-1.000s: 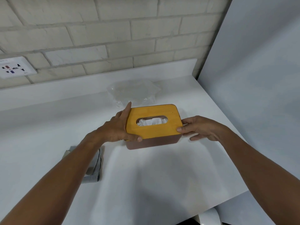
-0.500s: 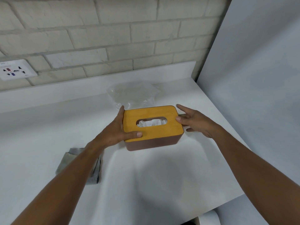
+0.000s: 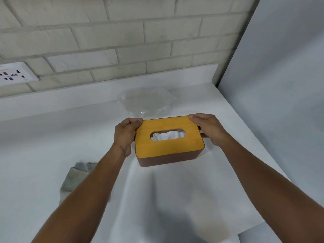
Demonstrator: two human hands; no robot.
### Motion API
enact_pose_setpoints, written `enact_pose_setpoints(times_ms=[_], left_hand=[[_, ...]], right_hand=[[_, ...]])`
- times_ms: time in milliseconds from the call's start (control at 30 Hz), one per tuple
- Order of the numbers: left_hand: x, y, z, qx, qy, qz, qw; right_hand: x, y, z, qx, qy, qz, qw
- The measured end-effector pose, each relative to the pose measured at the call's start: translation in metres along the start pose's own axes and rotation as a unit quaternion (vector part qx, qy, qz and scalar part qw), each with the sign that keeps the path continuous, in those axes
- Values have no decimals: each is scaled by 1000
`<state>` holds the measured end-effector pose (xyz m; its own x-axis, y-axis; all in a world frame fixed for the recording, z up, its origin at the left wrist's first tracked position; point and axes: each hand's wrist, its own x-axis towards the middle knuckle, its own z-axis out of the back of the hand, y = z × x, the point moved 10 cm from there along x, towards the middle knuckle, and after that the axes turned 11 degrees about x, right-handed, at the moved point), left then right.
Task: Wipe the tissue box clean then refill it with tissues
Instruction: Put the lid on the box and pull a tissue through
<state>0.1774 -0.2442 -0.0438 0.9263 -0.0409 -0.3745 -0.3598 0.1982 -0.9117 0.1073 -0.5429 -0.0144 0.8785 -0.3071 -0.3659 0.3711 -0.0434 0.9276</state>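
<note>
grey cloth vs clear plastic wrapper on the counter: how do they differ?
The grey cloth is opaque; the plastic wrapper is see-through. The cloth lies near, to the left of the tissue box; the wrapper lies behind the box, towards the wall. The cloth looks folded and fairly flat; the wrapper is crumpled and puffed up. Both rest loose on the white counter.

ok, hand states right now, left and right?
Left hand: gripping the tissue box at its left end.
Right hand: gripping the box's right end.
</note>
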Motion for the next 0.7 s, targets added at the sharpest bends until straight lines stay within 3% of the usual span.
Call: enact_pose_setpoints(times_ms=[433, 600, 700], left_hand=[[4, -19, 6, 103, 60, 39, 992], [1, -30, 4, 154, 47, -25, 987], [0, -35, 3, 171, 29, -64, 983]], right_hand=[[3, 6, 1, -25, -4, -16, 1000], [1, 26, 0, -132, -20, 45, 990], [-8, 41, -3, -113, -25, 89, 989]])
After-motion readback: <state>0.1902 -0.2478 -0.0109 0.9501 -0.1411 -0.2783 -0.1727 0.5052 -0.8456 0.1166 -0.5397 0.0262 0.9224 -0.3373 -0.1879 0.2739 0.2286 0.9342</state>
